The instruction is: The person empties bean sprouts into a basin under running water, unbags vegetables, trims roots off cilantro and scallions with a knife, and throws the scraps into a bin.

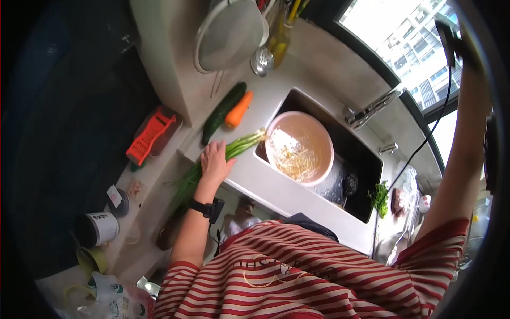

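Note:
My left hand (214, 162) is closed over a bunch of green onions (245, 143), fingers on one side and thumb on the other. The white root ends point at a pink basin, and the green leaves trail off past the counter's front edge. A black band with a small box circles my left wrist. Just beyond that hand lie a cucumber (224, 112) and a carrot (239, 109). The pink basin (330, 146) sits in the sink and holds bean sprouts (300, 159) in water. My right arm reaches up along the right edge; its hand is out of view.
A faucet (374, 109) stands behind the dark sink (366, 204). Leafy greens (380, 199) lie to the sink's right. A strainer (228, 40) and a slotted ladle (262, 61) hang above. An orange grater (150, 139) and jars stand left. A black cable (425, 141) crosses the right side.

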Motion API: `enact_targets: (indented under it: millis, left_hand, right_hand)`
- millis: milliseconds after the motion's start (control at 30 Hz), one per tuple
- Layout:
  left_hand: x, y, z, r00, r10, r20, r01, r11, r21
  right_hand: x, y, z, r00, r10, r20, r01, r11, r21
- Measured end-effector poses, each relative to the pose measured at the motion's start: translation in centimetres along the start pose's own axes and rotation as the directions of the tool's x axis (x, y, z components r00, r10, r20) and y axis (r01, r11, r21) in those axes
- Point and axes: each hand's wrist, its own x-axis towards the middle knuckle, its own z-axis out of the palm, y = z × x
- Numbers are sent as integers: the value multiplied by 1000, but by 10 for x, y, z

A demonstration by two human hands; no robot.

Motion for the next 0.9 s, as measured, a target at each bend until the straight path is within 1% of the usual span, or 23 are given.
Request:
enact_targets:
  millis: [33, 67, 100, 133, 167, 200, 233, 267, 300, 333, 400, 467, 500, 533, 600, 667, 700, 733, 800, 833, 900]
  left_hand:
    - [-1, 6, -4, 997, 24, -77, -22, 999, 36]
    - [0, 14, -10, 987, 53, -152, -42, 996, 75]
    - [6, 24, -14, 989, 58, -133, -48, 996, 79]
    - [10, 37, -12, 977, 172, -129, -172, 985, 11]
    - [17, 48, -8, 949, 274, -155, -286, 956, -63]
    - [23, 57, 0, 949, 284, -135, -294, 954, -61]
    - [30, 65, 11, 947, 303, -107, -308, 950, -41]
    - [36, 70, 21, 944, 322, -77, -325, 946, -19]
    - [42, 73, 31, 923, 366, -119, -366, 930, 28]
    - [48, 72, 43, 921, 378, -97, -377, 926, 29]
    - [58, 63, 60, 935, 346, -72, -330, 928, 172]
    - [63, 62, 47, 950, 298, -99, -287, 951, 112]
    - [65, 56, 47, 949, 303, -87, -294, 951, 100]
    - [67, 50, 48, 942, 322, -96, -317, 946, 63]
    - [64, 44, 46, 945, 317, -79, -316, 948, 29]
    - [58, 49, 42, 966, 258, -30, -255, 964, 70]
    - [55, 52, 43, 965, 261, -15, -257, 958, 129]
    - [52, 56, 46, 962, 271, -7, -268, 953, 141]
    - [41, 62, 45, 953, 301, -30, -290, 936, 202]
    - [35, 65, 42, 951, 308, -23, -295, 930, 220]
    - [25, 77, 42, 905, 395, -160, -355, 906, 231]
  right_hand:
    - [-47, -1, 5, 985, 160, 66, -164, 985, 49]
    - [-89, -9, 17, 945, 295, 142, -311, 944, 106]
    - [-128, -18, 30, 879, 414, 237, -455, 878, 151]
    - [-164, -15, 44, 738, 545, 397, -630, 767, 119]
    - [-208, -79, 75, 903, 389, 182, -429, 801, 417]
    - [-243, -113, 87, 864, 417, 284, -498, 792, 352]
    - [-247, -145, 85, 776, 341, 531, -526, 814, 247]
    - [-274, -160, 97, 626, 438, 645, -707, 667, 235]
    - [-295, -174, 106, 635, 394, 664, -673, 704, 226]
    - [-315, -186, 112, 642, 347, 683, -635, 741, 219]
    - [-353, -202, 121, 521, 371, 768, -785, 561, 262]
    - [-385, -213, 122, 503, 361, 785, -817, 495, 296]
    - [-403, -214, 123, 440, 369, 818, -843, 483, 236]
    - [-415, -218, 120, 411, 402, 818, -880, 410, 240]
    - [-440, -225, 116, 359, 443, 822, -922, 303, 239]
    - [-466, -232, 117, 410, 458, 788, -908, 280, 310]
    - [-476, -238, 117, 417, 493, 764, -908, 267, 323]
    - [-486, -244, 119, 423, 513, 747, -906, 241, 348]
    - [-501, -253, 122, 398, 447, 801, -917, 203, 343]
    - [-507, -261, 124, 404, 434, 805, -915, 185, 360]
    - [-511, -274, 127, 423, 410, 808, -906, 173, 387]
